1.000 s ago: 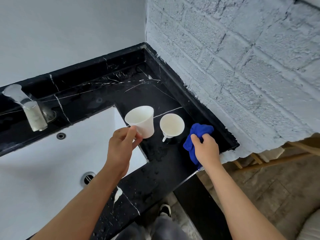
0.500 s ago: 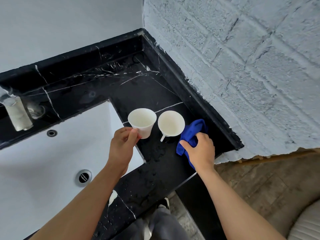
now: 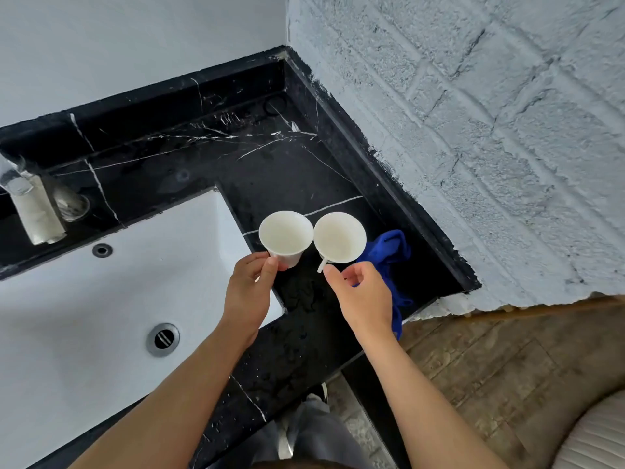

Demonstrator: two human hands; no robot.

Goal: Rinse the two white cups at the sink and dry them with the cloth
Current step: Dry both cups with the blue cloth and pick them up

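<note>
Two white cups stand side by side just right of the sink. My left hand (image 3: 248, 289) grips the left cup (image 3: 285, 235) by its lower side, over the corner of the black counter (image 3: 270, 170). The right cup (image 3: 340, 236) rests upright on the counter, its thin handle pointing toward me. My right hand (image 3: 365, 296) hovers at that handle, thumb tip almost touching it, fingers curled and apart. The blue cloth (image 3: 385, 252) lies crumpled on the counter behind and under my right hand, one end hanging over the front edge.
The white sink basin (image 3: 84, 299) fills the left, with a drain (image 3: 162, 336) and an overflow hole (image 3: 102, 250). A metal tap (image 3: 33, 211) stands at the far left. A white brick wall (image 3: 473, 130) bounds the counter on the right. Water drops speckle the counter's front.
My right hand has let go of the blue cloth and moved left to the right cup's handle. My left hand has brought its cup down beside the right cup.
</note>
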